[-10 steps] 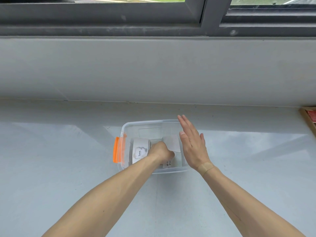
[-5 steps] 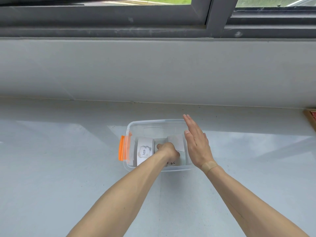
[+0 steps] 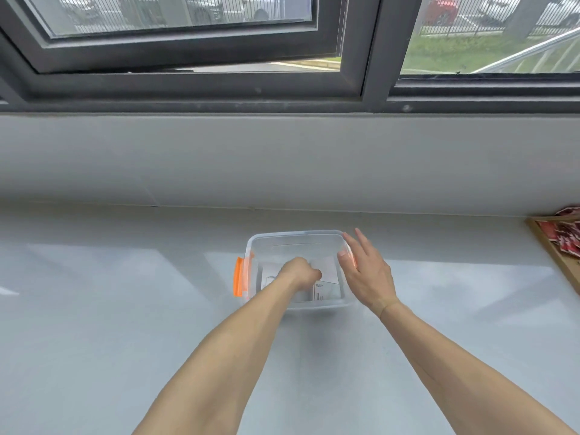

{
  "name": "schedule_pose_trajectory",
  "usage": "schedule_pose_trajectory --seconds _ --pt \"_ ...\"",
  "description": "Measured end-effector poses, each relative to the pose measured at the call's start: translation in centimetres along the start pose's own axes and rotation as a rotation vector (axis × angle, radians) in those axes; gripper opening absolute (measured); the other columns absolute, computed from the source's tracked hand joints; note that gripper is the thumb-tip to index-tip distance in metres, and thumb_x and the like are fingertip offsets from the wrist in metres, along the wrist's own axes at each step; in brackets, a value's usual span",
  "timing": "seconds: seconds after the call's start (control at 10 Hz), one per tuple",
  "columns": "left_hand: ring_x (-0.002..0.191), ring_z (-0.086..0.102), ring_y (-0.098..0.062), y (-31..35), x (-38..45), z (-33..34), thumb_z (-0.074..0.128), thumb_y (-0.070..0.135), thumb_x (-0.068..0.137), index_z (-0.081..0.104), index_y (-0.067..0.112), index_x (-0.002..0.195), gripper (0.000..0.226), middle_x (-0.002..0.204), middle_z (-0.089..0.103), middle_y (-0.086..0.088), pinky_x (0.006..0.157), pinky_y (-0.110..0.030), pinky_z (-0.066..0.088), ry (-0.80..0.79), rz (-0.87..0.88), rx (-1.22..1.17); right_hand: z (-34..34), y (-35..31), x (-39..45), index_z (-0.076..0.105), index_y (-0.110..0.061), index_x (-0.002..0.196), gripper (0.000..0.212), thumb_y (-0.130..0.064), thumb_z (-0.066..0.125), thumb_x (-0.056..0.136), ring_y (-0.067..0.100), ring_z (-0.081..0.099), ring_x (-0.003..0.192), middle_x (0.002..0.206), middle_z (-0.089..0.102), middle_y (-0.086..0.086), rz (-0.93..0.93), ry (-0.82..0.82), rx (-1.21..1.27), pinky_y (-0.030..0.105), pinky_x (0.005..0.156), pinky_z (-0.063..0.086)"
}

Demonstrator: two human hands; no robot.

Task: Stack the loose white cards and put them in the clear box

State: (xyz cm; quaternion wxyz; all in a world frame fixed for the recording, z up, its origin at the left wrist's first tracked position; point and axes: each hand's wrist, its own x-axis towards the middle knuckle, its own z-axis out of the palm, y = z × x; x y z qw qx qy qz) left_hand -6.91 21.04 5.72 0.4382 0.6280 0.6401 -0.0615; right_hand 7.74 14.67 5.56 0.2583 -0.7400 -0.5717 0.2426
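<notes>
A clear plastic box (image 3: 293, 238) with an orange latch (image 3: 239, 281) on its left end sits on the pale grey counter. White cards (image 3: 326, 291) with small print lie inside it. My left hand (image 3: 299, 274) reaches down into the box, fingers curled over the cards; whether it grips them is hidden. My right hand (image 3: 365, 274) rests against the box's right rim with fingers spread, holding nothing.
A grey wall ledge (image 3: 282, 158) and a dark window frame (image 3: 370, 48) rise behind the box. A wooden tray (image 3: 547, 246) holding red packets (image 3: 565, 237) sits at the counter's far right edge.
The view has tilted up, showing more window. My left hand has pushed further over the cards, covering the printed one on the left. My right hand stays at the box's right rim.
</notes>
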Motion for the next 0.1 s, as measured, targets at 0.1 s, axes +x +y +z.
schedule_pose_trajectory --seconds 0.1 --pt "0.122 0.053 -0.027 -1.20 -1.98 -0.40 0.054 0.036 0.090 0.048 0.013 0.136 0.051 0.132 0.057 -0.007 0.093 -0.032 0.042 0.097 0.107 -0.004 -1.05 -0.09 -1.91 0.047 -0.034 0.136 0.040 -0.042 0.042 0.097 0.016 0.027 0.141 0.158 0.025 -0.007 -0.030 0.018 -0.068 0.049 0.111 0.030"
